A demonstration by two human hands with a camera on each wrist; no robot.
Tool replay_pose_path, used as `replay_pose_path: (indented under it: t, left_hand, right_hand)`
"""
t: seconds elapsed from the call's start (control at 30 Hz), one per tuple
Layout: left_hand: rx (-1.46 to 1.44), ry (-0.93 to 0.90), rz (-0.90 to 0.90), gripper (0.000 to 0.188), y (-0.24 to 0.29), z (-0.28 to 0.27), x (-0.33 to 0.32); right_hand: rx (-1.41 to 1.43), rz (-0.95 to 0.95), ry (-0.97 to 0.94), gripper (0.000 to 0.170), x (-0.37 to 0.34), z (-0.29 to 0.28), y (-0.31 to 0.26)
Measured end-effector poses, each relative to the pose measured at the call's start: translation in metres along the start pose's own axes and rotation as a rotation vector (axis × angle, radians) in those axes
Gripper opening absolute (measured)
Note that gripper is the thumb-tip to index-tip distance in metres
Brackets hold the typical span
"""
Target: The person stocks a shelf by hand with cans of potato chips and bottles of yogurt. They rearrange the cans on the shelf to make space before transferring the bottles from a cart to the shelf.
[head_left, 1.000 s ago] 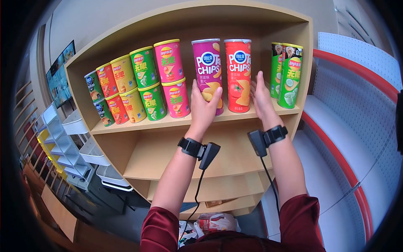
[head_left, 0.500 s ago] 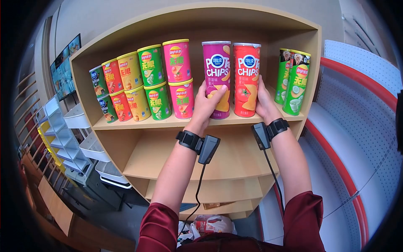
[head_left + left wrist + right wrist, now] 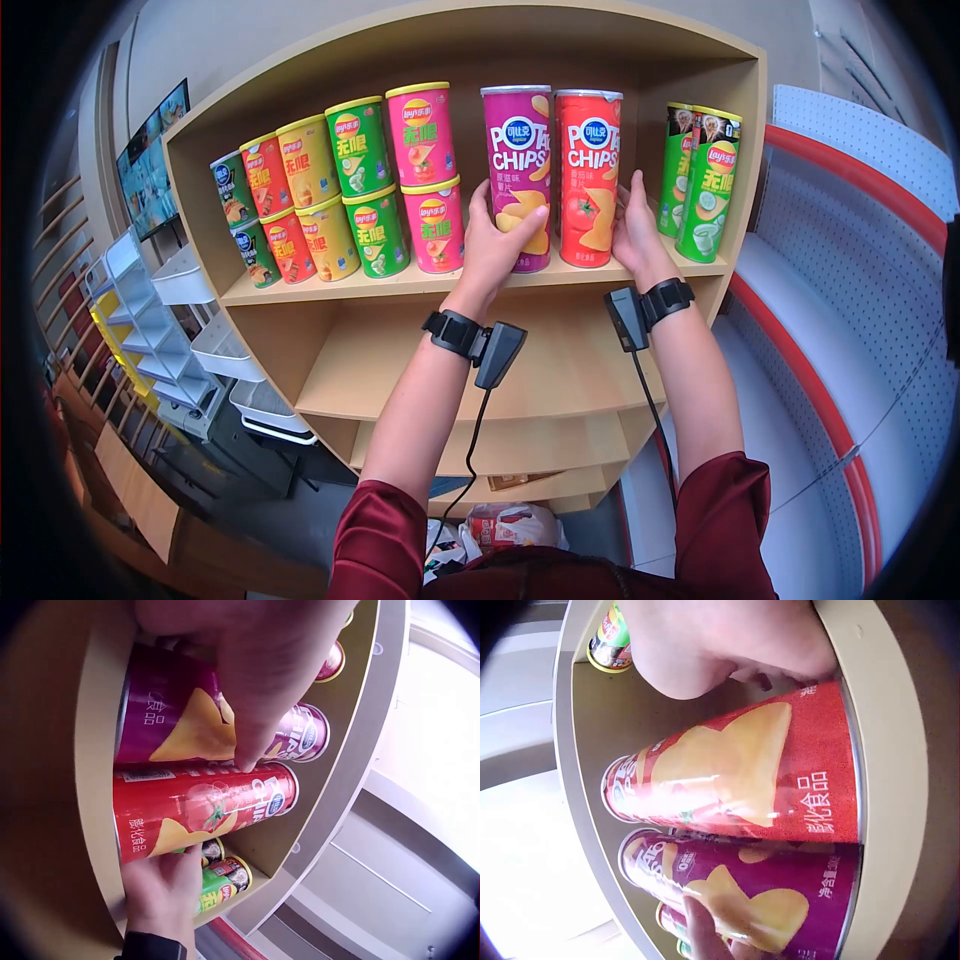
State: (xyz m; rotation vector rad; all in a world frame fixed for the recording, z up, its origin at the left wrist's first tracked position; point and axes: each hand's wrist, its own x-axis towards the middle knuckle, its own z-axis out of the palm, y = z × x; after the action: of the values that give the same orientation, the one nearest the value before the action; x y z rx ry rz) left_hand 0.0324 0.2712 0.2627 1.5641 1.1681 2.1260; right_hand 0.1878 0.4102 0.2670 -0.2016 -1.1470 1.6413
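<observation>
Fingers and thumb of your left hand (image 3: 492, 248) grip the purple can (image 3: 518, 150); fingers of your right hand (image 3: 642, 240) loosely extended beside the red can (image 3: 588, 175), contact unclear. Both cans upright on top shelf (image 3: 350, 291), between stacked pink cans (image 3: 420, 145) and tall green cans (image 3: 708, 195).

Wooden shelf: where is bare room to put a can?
Bare: visible lower board under the top board. Above, between red can and tall green cans, a gap holds the right hand. Crowded: stacked cans, left; purple can beside red.

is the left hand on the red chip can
No, the left hand has its thumb across the front of the purple can, beside the red can.
</observation>
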Motion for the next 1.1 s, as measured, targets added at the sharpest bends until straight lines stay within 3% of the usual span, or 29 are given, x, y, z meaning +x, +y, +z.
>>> replay_pose_path:
  t: [0.13,0.2,0.37,0.43,0.47,0.5,0.53,0.57,0.67,0.73,0.83,0.93,1.0,1.1]
  left_hand:
    - [0.129,0.021,0.064,0.088,-0.004,0.0,-0.001]
    - [0.172,0.047,0.112,0.091,-0.007,0.0,-0.001]
    - [0.337,0.106,0.21,0.088,-0.002,0.001,-0.021]
    - [0.564,0.151,0.433,0.081,0.003,-0.002,-0.039]
    - [0.511,0.163,0.485,0.074,0.013,-0.005,-0.049]
    - [0.515,0.17,0.482,0.074,0.015,-0.012,-0.054]
    - [0.607,0.246,0.589,0.069,0.017,-0.022,-0.058]
    - [0.699,0.321,0.695,0.064,0.018,-0.032,-0.061]
    - [0.701,0.436,0.689,0.06,0.011,-0.059,-0.063]
    - [0.703,0.51,0.673,0.06,0.005,-0.077,-0.067]
    - [0.669,0.505,0.625,0.06,0.004,-0.101,-0.083]
    - [0.685,0.482,0.615,0.06,0.007,-0.13,-0.102]
    - [0.714,0.457,0.615,0.059,0.009,-0.151,-0.115]
    - [0.724,0.47,0.587,0.059,0.013,-0.183,-0.13]
  right_hand:
    - [-0.029,-0.067,0.043,0.086,-0.008,0.007,0.0]
    - [-0.142,-0.206,0.192,0.082,-0.005,0.003,0.003]
    - [-0.278,-0.408,0.25,0.072,-0.031,0.008,-0.005]
    - [-0.468,-0.725,0.33,0.057,-0.051,0.017,-0.01]
    - [-0.469,-0.721,0.322,0.057,-0.06,0.024,-0.011]
    - [-0.523,-0.846,0.328,0.046,-0.067,0.032,-0.01]
    - [-0.576,-0.97,0.333,0.036,-0.074,0.04,-0.007]
    - [-0.576,-0.964,0.326,0.036,-0.08,0.049,-0.004]
    - [-0.802,-1.162,0.169,0.035,-0.098,0.083,0.01]
    - [-0.764,-1.102,-0.023,0.04,-0.107,0.11,0.025]
    - [-0.86,-1.039,-0.164,0.06,-0.104,0.146,0.053]
    - [-0.996,-1.056,-0.068,0.072,-0.09,0.177,0.084]
    - [-1.139,-0.972,0.187,0.084,-0.08,0.19,0.104]
    - [-1.172,-0.843,0.312,0.093,-0.072,0.197,0.125]
